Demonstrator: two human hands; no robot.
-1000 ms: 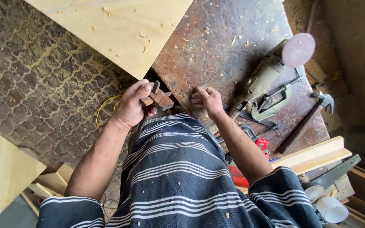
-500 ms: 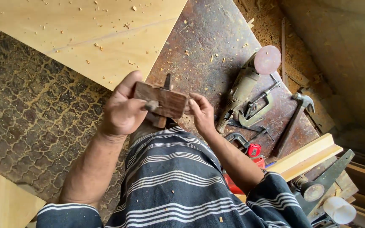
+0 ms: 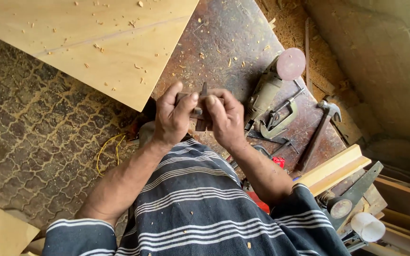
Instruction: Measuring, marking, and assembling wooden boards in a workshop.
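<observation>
Most of the wooden block (image 3: 199, 110) is covered: the left hand (image 3: 172, 118) and right hand (image 3: 225, 119) wrap it from either side, so only a dark brown strip between the thumbs and a thin upright piece poking out at its top can be seen. Its full shape cannot be made out (the fingers hide both ends). Both hands are closed around it, left fingers curled over the near side, right fingers folded over the other end, thumbs meeting on top. The block sits squarely between the two hands, lifted above the rusty metal tabletop (image 3: 224, 42).

The striped shirt (image 3: 200, 204) fills the lower middle and hides whatever lies beneath the forearms. A red object (image 3: 278, 161) just beside the right forearm is mostly covered.

Beyond the left hand, the corner of a pale plywood sheet (image 3: 96, 42), dotted with shavings, comes near the left knuckles. Outward of the left hand the patterned floor (image 3: 29, 137) lies open, with a loop of yellow cord (image 3: 109, 148) near the left wrist. To the right hand's outer side room is tight: a disc sander (image 3: 274, 87) lies just beside it, a hammer (image 3: 320, 128) farther out, then a pale wooden batten (image 3: 334, 168) near the right elbow.
</observation>
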